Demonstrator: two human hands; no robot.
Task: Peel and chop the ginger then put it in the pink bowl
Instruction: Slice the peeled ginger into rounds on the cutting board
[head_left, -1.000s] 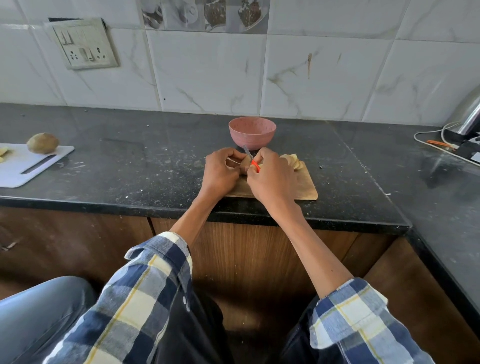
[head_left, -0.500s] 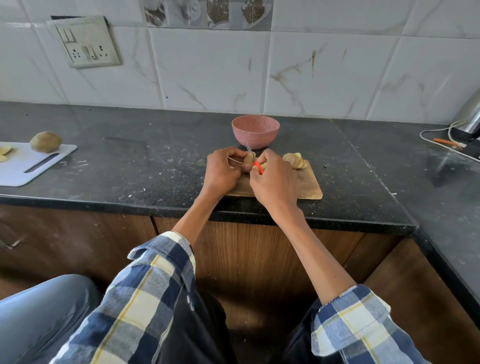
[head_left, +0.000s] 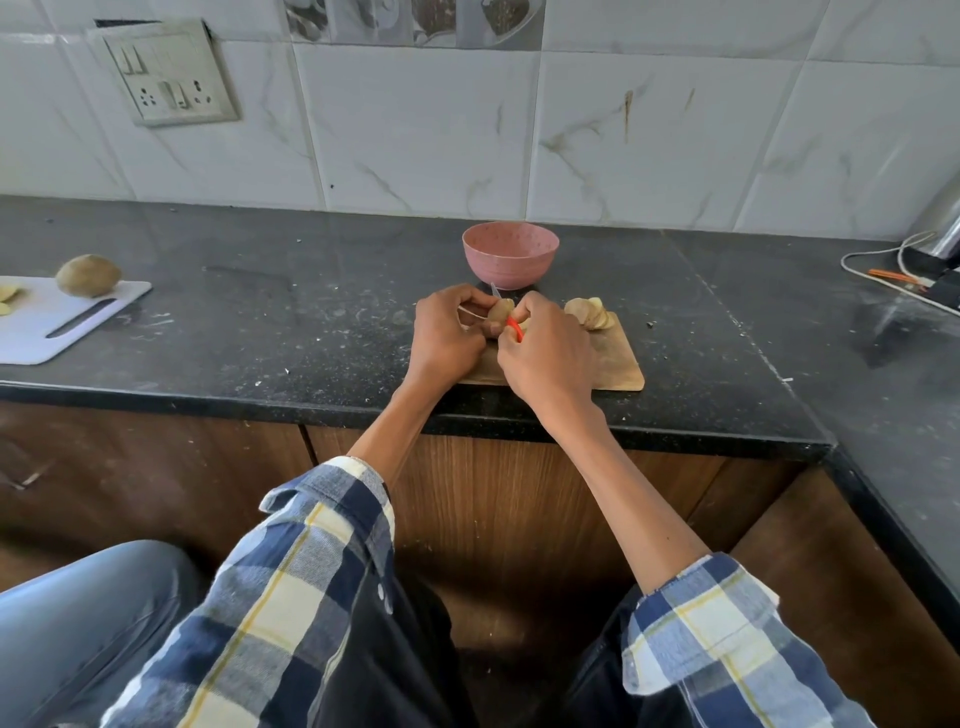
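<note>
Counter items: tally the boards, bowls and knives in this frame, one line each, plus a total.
Cutting boards: 2, wooden board and white board
Bowls: 1, pink bowl
Knives: 1, orange-handled knife in the right hand
Total: 4

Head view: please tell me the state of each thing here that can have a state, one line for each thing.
pink bowl: upright, looks empty
ginger piece: held in left hand, not fully peeled
knife: gripped by right hand, blade against the ginger
ginger slices: cut, lying on wooden board
potato: whole, on white board
wall socket: nothing plugged in
</note>
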